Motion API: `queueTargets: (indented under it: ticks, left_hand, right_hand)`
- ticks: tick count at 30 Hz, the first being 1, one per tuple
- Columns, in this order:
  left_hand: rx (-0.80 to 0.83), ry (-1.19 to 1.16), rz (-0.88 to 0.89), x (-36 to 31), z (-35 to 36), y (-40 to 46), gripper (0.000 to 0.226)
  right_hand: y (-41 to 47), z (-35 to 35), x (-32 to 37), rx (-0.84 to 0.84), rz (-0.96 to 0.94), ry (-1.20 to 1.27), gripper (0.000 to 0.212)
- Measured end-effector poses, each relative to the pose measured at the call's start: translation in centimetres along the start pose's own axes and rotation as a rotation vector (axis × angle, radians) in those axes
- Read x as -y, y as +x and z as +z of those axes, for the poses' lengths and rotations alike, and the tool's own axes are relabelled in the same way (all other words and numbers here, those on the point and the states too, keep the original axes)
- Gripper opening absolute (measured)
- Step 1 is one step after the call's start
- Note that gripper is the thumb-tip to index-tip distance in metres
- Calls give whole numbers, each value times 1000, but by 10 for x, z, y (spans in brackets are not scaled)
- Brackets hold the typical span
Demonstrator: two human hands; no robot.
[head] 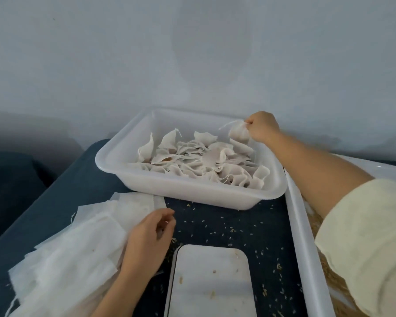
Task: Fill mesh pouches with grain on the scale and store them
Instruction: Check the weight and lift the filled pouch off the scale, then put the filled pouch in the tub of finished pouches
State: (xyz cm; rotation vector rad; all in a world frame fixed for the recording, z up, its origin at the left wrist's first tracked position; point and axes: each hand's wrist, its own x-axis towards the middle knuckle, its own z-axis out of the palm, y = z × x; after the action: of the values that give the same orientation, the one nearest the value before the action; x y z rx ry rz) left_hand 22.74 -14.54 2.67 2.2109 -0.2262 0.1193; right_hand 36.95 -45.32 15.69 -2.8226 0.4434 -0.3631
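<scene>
I have a filled pouch [238,133] pinched by its gathered neck in my right hand [262,130], up in the right of the frame's middle band. It hangs just left of and below my knuckles, over the far right corner of the white bin [192,191], with its drawstring trailing out to the left. The pouch's body points down and left into the bin, so as I judge it the coming move is a short drop straight below the hand; the right hand is the only one near it, and the left is well apart at lower left.

The pouch looks like pale off-white mesh, bunched and rounded at the bottom as if weighted, small against my fist. Under it the bin holds a heap of similar pouches [201,161], crumpled, with their strings tangled and a hint of brown grain showing through one at the left of the pile.

My left hand [150,239] rests at the edge of a stack of flat empty pouches [78,243] on the lower left; its fingers are loosely curled, thumb and forefinger close together, and I cannot tell whether they hold anything.

Between my arms, at bottom centre, sits the white scale [210,282], bare except for a few stray grains. Loose grain [233,229] is scattered over the dark blue counter [66,191]. A larger white tray [306,248] runs along the right edge under my sleeved right forearm.
</scene>
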Motion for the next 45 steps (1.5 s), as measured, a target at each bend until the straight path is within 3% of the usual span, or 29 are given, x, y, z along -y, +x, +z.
queueTargets:
  ticks: [6,9,11,15,20,22,25,27,29,31,38,41,45]
  left_hand:
    - [-35,-35,-10,0,1,-4,14]
    - [-39,-17,-1,-1,1,-5,13]
    - [-38,-17,13,-2,-1,-5,13]
    - [-23,22,74,-10,-4,-15,16]
    - [-134,329,296,-18,-32,-34,26]
    - [-175,485,233,-6,-51,-39,38]
    - [-65,677,-81,21,-77,-48,61]
    - [-4,748,-147,31,-83,-54,60]
    - [-9,754,-72,33,-85,-57,46]
    - [-18,701,1,30,-88,-59,32]
    - [-50,456,23,18,-109,-59,31]
    - [-131,88,41,1,-119,-69,32]
    - [57,-461,5,-27,-110,-90,23]
  right_hand:
    - [-15,28,-12,178,-12,-137,23]
    - [-20,20,-15,156,-43,-128,19]
    - [-25,11,-15,106,-78,-107,29]
    - [-52,-12,7,45,-158,20,33]
    - [-121,-29,57,98,-341,304,21]
    - [-154,-30,74,157,-418,340,20]
    - [-200,-28,92,239,-506,298,20]
    - [-227,-27,100,292,-528,269,20]
    - [-250,-27,106,340,-530,282,20]
    - [-273,-26,110,378,-517,311,20]
    - [-336,-18,100,355,-438,437,18]
    - [-350,-14,94,295,-349,567,19]
    - [-353,-6,95,290,-105,855,38]
